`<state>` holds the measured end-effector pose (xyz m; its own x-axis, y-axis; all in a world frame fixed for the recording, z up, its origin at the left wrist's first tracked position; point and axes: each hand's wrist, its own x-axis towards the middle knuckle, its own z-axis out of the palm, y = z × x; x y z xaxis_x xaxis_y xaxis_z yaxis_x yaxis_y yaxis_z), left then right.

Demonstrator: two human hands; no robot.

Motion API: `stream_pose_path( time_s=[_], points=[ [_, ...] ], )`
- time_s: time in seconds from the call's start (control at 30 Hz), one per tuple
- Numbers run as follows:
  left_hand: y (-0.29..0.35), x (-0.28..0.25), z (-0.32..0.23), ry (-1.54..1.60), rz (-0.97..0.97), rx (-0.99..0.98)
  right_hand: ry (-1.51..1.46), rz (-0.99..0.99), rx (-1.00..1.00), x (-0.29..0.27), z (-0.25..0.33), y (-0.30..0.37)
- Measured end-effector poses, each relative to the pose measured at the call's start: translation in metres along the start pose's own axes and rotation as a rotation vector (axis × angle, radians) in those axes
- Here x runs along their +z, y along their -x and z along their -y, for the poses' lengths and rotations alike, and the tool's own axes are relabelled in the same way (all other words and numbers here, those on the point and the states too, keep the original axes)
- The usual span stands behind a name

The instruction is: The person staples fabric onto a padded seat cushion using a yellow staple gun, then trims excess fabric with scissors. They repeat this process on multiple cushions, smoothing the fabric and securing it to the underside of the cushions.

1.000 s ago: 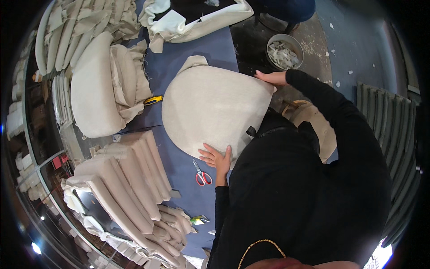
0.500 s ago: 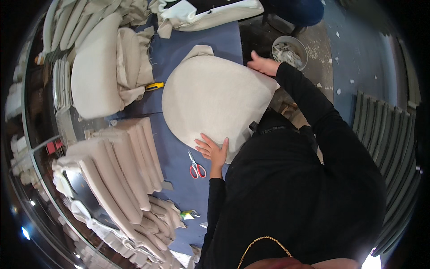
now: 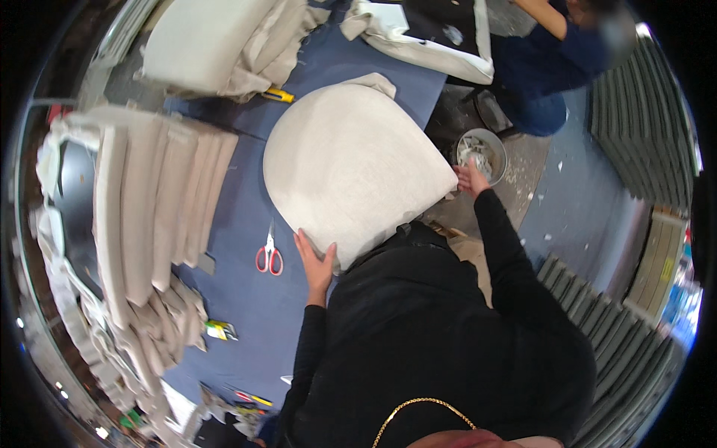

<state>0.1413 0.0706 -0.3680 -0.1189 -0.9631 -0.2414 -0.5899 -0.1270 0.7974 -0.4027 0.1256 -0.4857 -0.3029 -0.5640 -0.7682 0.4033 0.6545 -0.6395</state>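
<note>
The right hand (image 3: 472,180) has shifted to the right corner of the beige cushion (image 3: 358,164) at frame centre, its grip unclear to me, while the left hand (image 3: 317,270) spreads open at the lower edge; I judge the top smoothly covered, the upper flap (image 3: 379,84) still unfastened.

Past the right edge of the blue tabletop (image 3: 250,313), the floor (image 3: 575,194) is dark and littered with pale scraps, then turns smooth blue-grey. Rows of grey panels (image 3: 638,119) stand farther out. A metal rail (image 3: 56,101) runs beyond the left edge; small white lights (image 3: 101,431) shine past the lower left corner.
</note>
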Motion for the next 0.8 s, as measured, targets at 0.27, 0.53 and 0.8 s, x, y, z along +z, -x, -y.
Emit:
stream_pose_path(
  time_s=[0.27, 0.53, 0.8],
  points=[
    [0.09, -0.003, 0.04, 0.873, -0.112, -0.674, -0.029, -0.197, 0.072, -0.037, -0.025, 0.039],
    [0.103, 0.003, 0.055, 1.324, -0.359, -0.644, 0.28, -0.141, -0.134, -0.012, 0.048, 0.012],
    [0.088, 0.017, 0.047, 1.564, -0.308, -0.629, 0.64, -0.004, -0.425, 0.028, 0.086, 0.008]
  ],
)
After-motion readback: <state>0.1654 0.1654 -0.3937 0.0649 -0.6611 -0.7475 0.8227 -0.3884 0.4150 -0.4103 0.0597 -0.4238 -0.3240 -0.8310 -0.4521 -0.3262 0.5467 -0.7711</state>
